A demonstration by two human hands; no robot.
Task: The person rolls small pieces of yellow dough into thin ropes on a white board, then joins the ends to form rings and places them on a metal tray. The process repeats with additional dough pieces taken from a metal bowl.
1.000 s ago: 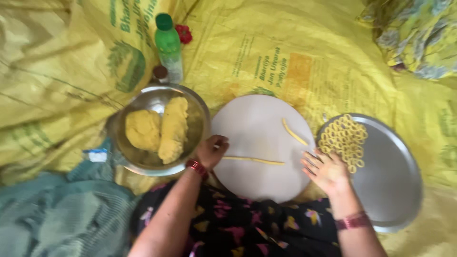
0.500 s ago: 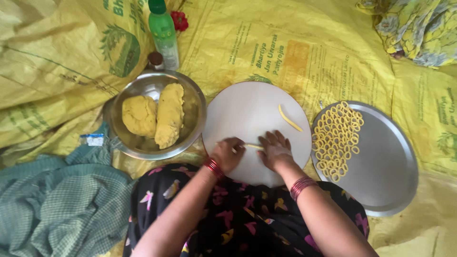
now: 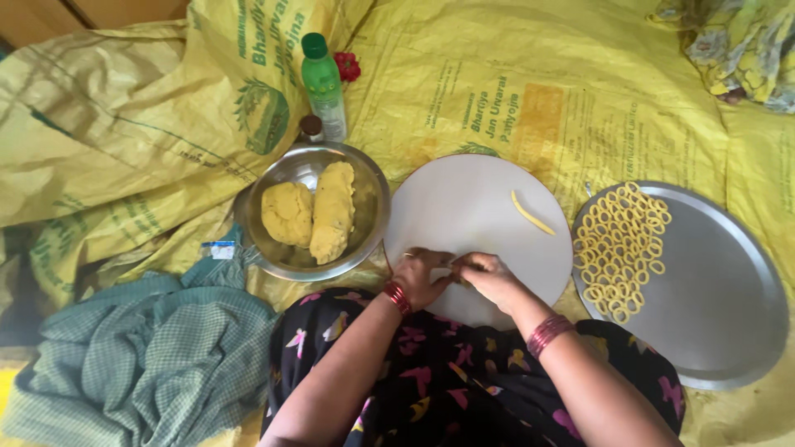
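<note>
Both arms reach forward from the bottom of the view. The left hand and the right hand sit close together, fingertips almost touching. The fingers on both curl down. Each wrist wears red bangles.

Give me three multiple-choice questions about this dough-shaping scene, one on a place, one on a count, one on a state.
1. Where does the small yellow dough strip lie?
A. on the round white board
B. in the steel bowl
C. on the green checked cloth

2. How many yellow dough lumps are in the steel bowl?
A. one
B. two
C. four

3. How are the left hand and right hand placed?
A. far apart
B. together at the board's near edge
C. inside the bowl

Answers: 1 A, the strip rests on the board's right side. 2 B, two lumps sit side by side. 3 B, both hands meet over the board.
</note>
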